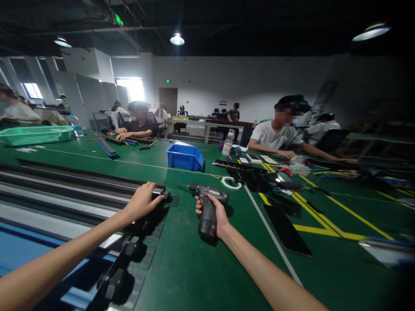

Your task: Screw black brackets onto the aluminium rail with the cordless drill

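Observation:
My right hand (pixel 218 216) is wrapped around the grip of a black cordless drill (pixel 209 196), index finger by the red trigger. Its long thin bit points left, toward the end of a black rail. Over that end of the black rail (pixel 97 183) lies my left hand (pixel 145 201), fingers curled across it and thumb along the near side. More long rails, black and silver, lie side by side to the left, with black end fittings (pixel 131 248) along their right ends. Flat slotted plates (pixel 155 231) stick out beneath these fittings.
A blue bin (pixel 184 157) stands ahead, with a white tape roll (pixel 231 183) nearer. A bottle (pixel 228 144), cables and dark panels (pixel 287 229) occupy the right side. A green basket (pixel 35 135) sits far left. Two co-workers work across the green table (pixel 194 276).

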`<state>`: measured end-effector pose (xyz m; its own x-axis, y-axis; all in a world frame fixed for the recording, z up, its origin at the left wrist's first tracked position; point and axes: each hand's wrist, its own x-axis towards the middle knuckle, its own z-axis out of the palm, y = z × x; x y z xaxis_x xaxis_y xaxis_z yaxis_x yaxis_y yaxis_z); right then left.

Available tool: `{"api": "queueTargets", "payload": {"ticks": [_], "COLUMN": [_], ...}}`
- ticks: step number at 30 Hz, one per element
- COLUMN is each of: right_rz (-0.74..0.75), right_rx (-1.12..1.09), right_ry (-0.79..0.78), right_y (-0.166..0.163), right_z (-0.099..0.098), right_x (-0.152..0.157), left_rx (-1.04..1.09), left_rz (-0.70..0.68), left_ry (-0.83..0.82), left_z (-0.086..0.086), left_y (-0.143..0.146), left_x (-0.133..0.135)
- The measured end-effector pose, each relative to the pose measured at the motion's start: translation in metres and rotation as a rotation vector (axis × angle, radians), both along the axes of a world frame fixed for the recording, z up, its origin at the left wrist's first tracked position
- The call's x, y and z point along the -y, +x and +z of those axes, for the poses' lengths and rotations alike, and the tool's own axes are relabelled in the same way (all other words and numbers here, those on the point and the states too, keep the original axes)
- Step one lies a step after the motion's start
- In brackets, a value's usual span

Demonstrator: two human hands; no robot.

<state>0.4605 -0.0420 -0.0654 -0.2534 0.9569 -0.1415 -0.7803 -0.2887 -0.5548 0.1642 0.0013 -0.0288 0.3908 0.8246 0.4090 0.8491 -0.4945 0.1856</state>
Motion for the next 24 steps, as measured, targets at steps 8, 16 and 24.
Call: {"api": "queueTargets", "payload": {"ticks": [8,16,24], "right_rz": [0.129,0.141,0.188], "right_rx": [0.093,0.093,0.106], "right_ry": [-0.002,-0.016,-0.001], "right_y": [0.006,0.005,0.011], "right_z": [0.003,0.006,0.004], "right_x": [0.007,0.011,0.014], "left_rx": [-0.117,-0.17,-0.218], "left_rz": [0.032,0.102,0.087], "left_ry": [-0.083,-0.111,-0.048], "left_z": [0.0,0.004,0.005], "left_y": [0.002,0.003,0.004], "left_x": [-0.002,-0.004,-0.003]}}
